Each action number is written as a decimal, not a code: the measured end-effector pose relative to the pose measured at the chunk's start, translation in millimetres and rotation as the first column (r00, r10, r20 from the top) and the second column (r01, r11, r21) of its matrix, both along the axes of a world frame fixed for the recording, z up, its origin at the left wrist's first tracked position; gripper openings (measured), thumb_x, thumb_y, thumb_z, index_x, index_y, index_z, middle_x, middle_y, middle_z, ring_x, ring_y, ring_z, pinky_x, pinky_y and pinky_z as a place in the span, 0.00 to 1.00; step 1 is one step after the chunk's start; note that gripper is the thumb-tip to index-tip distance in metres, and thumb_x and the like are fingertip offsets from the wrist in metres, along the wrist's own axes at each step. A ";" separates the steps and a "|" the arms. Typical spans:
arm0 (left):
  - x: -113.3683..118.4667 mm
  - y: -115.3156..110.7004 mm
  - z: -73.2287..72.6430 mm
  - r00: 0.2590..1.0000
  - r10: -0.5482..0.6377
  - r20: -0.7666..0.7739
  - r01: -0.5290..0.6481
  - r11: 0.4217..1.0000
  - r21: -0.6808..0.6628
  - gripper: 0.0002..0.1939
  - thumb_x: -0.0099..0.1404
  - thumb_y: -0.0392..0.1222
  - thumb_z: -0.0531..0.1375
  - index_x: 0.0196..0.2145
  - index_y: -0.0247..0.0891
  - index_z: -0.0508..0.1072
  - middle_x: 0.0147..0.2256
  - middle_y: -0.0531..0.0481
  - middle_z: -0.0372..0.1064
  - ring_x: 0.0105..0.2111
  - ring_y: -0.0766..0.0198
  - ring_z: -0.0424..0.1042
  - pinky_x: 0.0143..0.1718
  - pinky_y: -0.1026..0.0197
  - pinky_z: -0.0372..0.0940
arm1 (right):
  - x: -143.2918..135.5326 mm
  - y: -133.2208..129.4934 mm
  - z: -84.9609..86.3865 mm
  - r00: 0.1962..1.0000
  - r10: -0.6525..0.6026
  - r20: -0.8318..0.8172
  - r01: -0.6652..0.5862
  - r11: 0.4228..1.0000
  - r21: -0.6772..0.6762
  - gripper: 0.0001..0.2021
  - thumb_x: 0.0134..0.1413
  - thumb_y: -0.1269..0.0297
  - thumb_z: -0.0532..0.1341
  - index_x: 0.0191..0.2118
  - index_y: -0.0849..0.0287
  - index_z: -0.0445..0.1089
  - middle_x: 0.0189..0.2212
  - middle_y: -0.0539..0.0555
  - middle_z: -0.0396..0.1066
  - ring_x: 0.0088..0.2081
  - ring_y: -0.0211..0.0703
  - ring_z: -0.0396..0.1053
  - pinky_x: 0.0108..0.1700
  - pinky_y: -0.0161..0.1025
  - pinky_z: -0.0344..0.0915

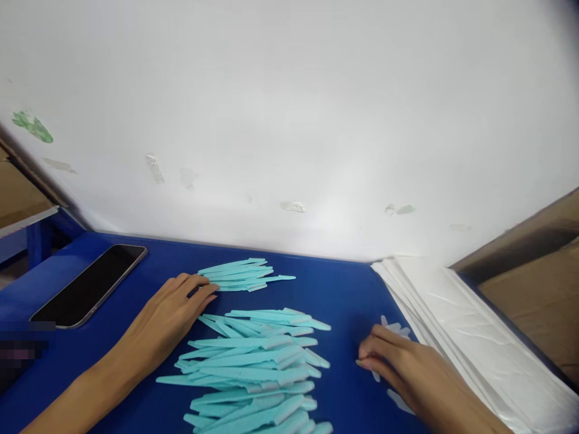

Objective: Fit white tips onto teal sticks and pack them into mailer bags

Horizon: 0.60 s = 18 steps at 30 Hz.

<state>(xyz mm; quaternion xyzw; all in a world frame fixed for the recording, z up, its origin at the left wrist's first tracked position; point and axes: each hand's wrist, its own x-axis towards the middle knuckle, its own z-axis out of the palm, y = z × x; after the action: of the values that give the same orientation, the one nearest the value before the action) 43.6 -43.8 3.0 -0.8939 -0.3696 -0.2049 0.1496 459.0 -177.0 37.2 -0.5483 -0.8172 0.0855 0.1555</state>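
Observation:
My left hand point(181, 301) is at the left end of a small upper pile of light-blue, thin, fabric-like strips point(246, 274), its fingertips closed on the strip ends. Below it, a larger heap of similar strips point(257, 361) lies in overlapping bunches, many with paler right ends. My right hand point(398, 361) is over several small, whitish translucent pieces point(400, 402) on the blue tabletop point(348, 283). Its thumb and index finger are pinched together; what they hold, if anything, is hidden. Some of the small pieces stick out from behind and under the fingers.
A dark-screened phone point(90, 286) lies on the left. White folded sheets point(479, 325) are stacked along the right side. A tall white panel point(289, 120) with tape scraps rises behind the tabletop. Brown cardboard point(538, 301) stands at the far right, with more cardboard point(20, 193) at the left.

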 end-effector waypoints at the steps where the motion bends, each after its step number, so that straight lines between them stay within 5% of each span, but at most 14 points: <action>1: -0.4 -0.3 0.0 1.000 0.002 -0.009 -0.002 1.000 -0.003 0.16 0.78 0.40 0.49 0.47 0.37 0.77 0.44 0.43 0.73 0.41 0.54 0.71 0.41 0.54 0.63 | -0.7 -0.3 -0.5 1.000 0.003 0.002 -0.003 1.000 0.015 0.19 0.75 0.54 0.50 0.35 0.52 0.73 0.31 0.48 0.74 0.25 0.38 0.77 0.28 0.32 0.71; 7: -1.3 -2.8 -1.1 0.999 0.028 -0.019 -0.029 0.999 -0.047 0.15 0.78 0.39 0.50 0.50 0.39 0.76 0.45 0.42 0.73 0.42 0.52 0.71 0.43 0.52 0.64 | -4.0 -0.4 7.5 0.991 -0.123 -0.052 0.125 0.991 0.054 0.11 0.73 0.56 0.54 0.43 0.50 0.72 0.41 0.51 0.74 0.34 0.39 0.79 0.36 0.33 0.74; 11: -1.8 -3.4 -2.0 0.999 0.039 -0.003 -0.040 0.995 -0.088 0.15 0.78 0.39 0.50 0.49 0.41 0.76 0.45 0.43 0.72 0.43 0.53 0.71 0.45 0.53 0.64 | -10.4 0.5 11.6 0.975 -0.200 -0.098 0.211 0.970 0.119 0.10 0.71 0.55 0.55 0.44 0.51 0.72 0.45 0.53 0.75 0.34 0.40 0.79 0.33 0.32 0.74; 18: -4.1 -4.1 -0.9 0.998 0.010 -0.055 -0.014 0.997 -0.080 0.15 0.75 0.32 0.50 0.49 0.41 0.75 0.46 0.43 0.72 0.43 0.53 0.70 0.45 0.52 0.64 | -16.4 0.7 7.1 0.948 -0.223 -0.228 0.270 0.942 0.201 0.09 0.71 0.54 0.57 0.45 0.51 0.71 0.35 0.48 0.80 0.29 0.37 0.79 0.33 0.28 0.75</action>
<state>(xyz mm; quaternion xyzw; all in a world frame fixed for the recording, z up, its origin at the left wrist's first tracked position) 39.6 -47.9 2.1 -0.9022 -0.3787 -0.1644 0.1251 442.5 -176.3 44.3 -0.6134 -0.7263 0.0256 0.3092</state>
